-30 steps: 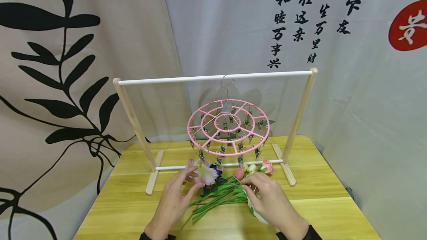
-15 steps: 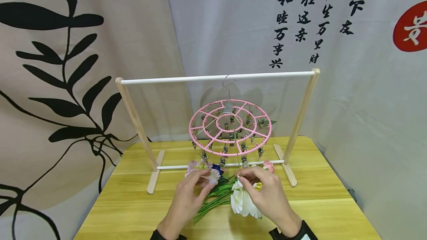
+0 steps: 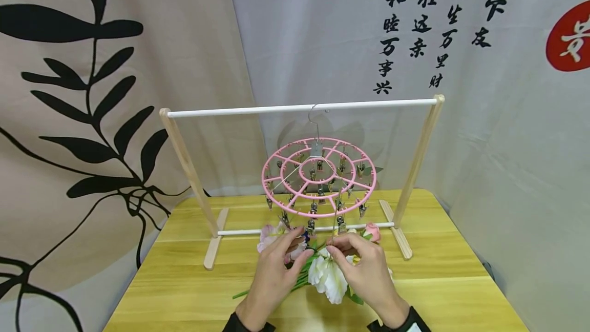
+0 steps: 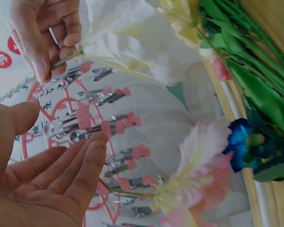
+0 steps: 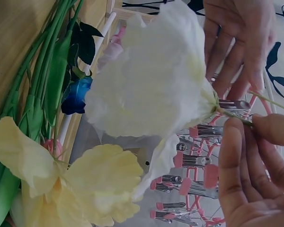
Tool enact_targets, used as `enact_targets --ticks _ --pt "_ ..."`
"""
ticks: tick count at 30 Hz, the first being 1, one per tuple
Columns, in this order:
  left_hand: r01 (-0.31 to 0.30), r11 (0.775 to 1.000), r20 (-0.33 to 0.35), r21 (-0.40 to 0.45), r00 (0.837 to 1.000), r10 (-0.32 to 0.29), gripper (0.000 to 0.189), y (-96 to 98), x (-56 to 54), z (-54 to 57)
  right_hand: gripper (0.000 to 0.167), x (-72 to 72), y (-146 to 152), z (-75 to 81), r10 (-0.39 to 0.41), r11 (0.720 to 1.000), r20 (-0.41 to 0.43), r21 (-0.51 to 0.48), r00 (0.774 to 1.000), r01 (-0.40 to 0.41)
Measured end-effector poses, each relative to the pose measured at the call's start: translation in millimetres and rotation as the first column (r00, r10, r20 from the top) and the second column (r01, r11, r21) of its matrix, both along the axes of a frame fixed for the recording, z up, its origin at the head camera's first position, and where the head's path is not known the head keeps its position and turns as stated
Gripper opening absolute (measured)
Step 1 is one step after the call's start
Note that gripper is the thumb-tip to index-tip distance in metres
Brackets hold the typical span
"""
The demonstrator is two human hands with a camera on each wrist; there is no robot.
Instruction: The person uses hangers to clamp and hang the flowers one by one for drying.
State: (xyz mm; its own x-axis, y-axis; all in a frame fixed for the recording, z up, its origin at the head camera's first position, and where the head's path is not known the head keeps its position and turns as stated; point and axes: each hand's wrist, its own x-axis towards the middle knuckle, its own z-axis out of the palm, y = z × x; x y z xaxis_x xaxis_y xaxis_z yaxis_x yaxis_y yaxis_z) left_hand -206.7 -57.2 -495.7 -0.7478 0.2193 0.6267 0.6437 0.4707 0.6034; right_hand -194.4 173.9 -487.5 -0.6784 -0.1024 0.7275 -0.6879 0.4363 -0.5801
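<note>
My right hand (image 3: 366, 268) pinches the green stem of a white artificial flower (image 3: 328, 276) between thumb and fingertips, its bloom pointing down. Large white petals (image 5: 151, 75) fill the middle of the right wrist view. To its left, my left hand (image 3: 277, 270) is held with thumb and fingers apart; in the left wrist view its fingers (image 4: 80, 175) are straight and hold nothing. Behind both hands hangs a round pink clip hanger (image 3: 322, 215) with many metal clips (image 4: 113, 125). A pale pink flower (image 4: 194, 175) hangs from its left front side, beside my left hand.
A wooden stand with a white top bar (image 3: 239, 110) carries the hanger on a wire hook (image 3: 315, 117). Green stems (image 5: 42, 71), a blue flower (image 5: 77, 94), a yellow flower (image 5: 94, 175) and a pink rose (image 3: 372, 232) lie on the wooden table (image 3: 170, 291).
My right hand has brought the white flower up from the pile, bloom downward, and turned it slightly left. My left hand has moved right, from beside the pale pink flower towards the white one.
</note>
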Motion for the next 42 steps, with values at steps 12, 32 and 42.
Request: enact_targets --ticks 12,32,42 --pt "-0.044 0.998 -0.02 0.047 0.999 0.045 0.045 22.3 -12.1 16.0 0.027 -7.0 -2.0 -8.2 -0.019 0.999 0.01 -0.025 1.0 0.019" --pt "-0.086 0.985 0.129 0.15 0.989 0.067 0.029 33.0 -16.7 21.6 0.018 -11.5 -3.6 -19.2 -0.044 0.999 0.054 -0.02 0.998 0.046" --pt "-0.096 0.984 0.175 0.153 0.982 0.068 0.026 28.2 -14.7 20.8 0.023 -14.6 -3.2 -25.7 -0.039 0.999 0.101 -0.02 0.994 0.042"
